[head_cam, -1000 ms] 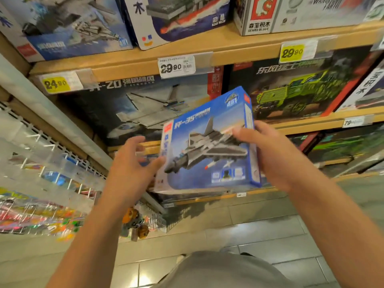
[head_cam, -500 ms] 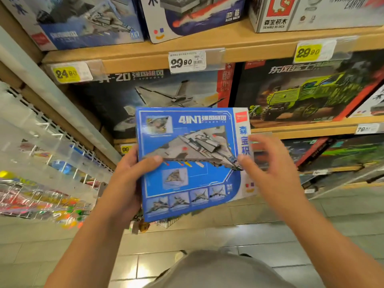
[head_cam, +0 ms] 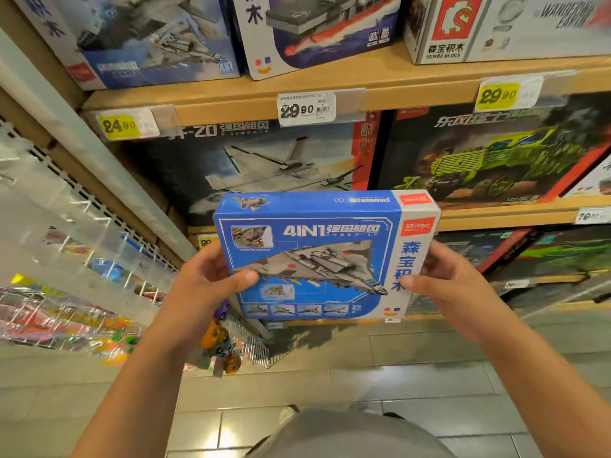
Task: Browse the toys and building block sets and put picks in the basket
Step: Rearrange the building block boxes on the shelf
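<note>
From the head camera, the person holds one blue building block box (head_cam: 317,256) up in front of the shelves (head_cam: 231,97), the left hand (head_cam: 205,285) gripping its left edge with the thumb on the face, the right hand (head_cam: 453,285) clasping its right edge. Judging by this, browsing is under way and no pick is placed; no basket shows. Five other boxed sets fill the upper two shelves, and three price tags sit on the top edge.

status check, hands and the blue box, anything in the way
Left hand and right hand each with a grip on one side of the blue 4in1 box. Box held upright before the shelves. Basket not in view.
</note>
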